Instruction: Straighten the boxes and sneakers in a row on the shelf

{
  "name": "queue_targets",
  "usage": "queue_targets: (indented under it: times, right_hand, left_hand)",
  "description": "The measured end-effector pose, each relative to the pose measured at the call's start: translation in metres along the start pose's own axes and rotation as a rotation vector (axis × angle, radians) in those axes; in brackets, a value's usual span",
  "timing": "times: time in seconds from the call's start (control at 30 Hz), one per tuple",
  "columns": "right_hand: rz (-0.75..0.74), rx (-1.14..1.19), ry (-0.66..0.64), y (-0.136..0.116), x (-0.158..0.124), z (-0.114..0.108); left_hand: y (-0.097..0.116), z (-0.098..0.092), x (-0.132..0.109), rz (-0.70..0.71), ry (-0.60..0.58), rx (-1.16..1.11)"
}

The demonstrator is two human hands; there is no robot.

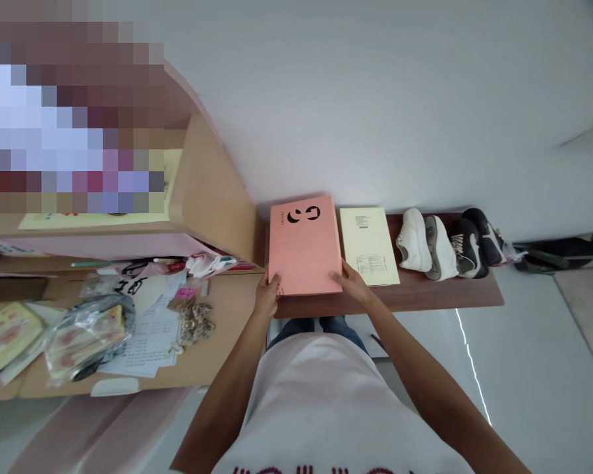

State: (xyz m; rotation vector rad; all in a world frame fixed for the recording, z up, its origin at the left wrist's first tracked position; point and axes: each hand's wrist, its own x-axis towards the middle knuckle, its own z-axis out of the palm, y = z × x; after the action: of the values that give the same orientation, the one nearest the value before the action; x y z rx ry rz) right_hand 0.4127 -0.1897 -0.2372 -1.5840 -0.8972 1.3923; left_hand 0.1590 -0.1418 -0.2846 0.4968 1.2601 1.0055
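Pink box (pixel 304 247) at the left end of the bench (pixel 425 293), its near edge at the bench's front edge; black mark and a line of small print near its far edge, the print too small to read. Left hand (pixel 267 293) clamped on the box's near left corner, thumb on top, fingers hidden beneath. Right hand (pixel 354 282) clamped on the near right corner, thumb on the lid, remaining fingers hidden under the edge. Whether the box rests on the bench or is raised just off it cannot be told, nor its depth.

Cream box (pixel 369 245) just beside the pink one on the right, its label illegible. White shoes (pixel 422 242) and black shoes (pixel 474 243) toward the bench's right end, the pairs touching. Black bag (pixel 558 253) past the right end, partly hidden by the shoes.

Desk (pixel 227 329) left of the bench, cut off at the left edge, carrying papers (pixel 151 326) and plastic bags (pixel 86 336) whose contents are unclear. Upper left of the view is blurred out
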Motion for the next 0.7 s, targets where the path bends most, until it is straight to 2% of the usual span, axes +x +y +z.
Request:
queue_targets:
  times: [0.1,0.23,0.33,0.47,0.57,0.7]
  right_hand:
    - [0.05,0.059,-0.055,0.0,0.01,0.006]
    - [0.114,0.114,-0.022,0.016,0.024,0.012]
    - [0.156,0.134,-0.012,0.029,0.031,0.013]
    - [0.32,0.055,-0.006,0.034,0.035,0.013]
    - [0.391,0.02,0.004,0.036,0.037,0.015]
    - [0.402,0.013,0.01,0.039,0.039,0.019]
  left_hand:
    - [0.004,0.005,0.004,0.085,0.035,0.077]
    - [0.004,0.007,0.011,0.141,0.051,0.185]
    - [-0.004,0.007,0.015,0.148,0.061,0.244]
    - [-0.018,0.005,0.021,0.199,0.088,0.233]
    - [-0.026,0.002,0.026,0.194,0.086,0.217]
    - [-0.032,-0.001,0.032,0.136,0.106,0.23]
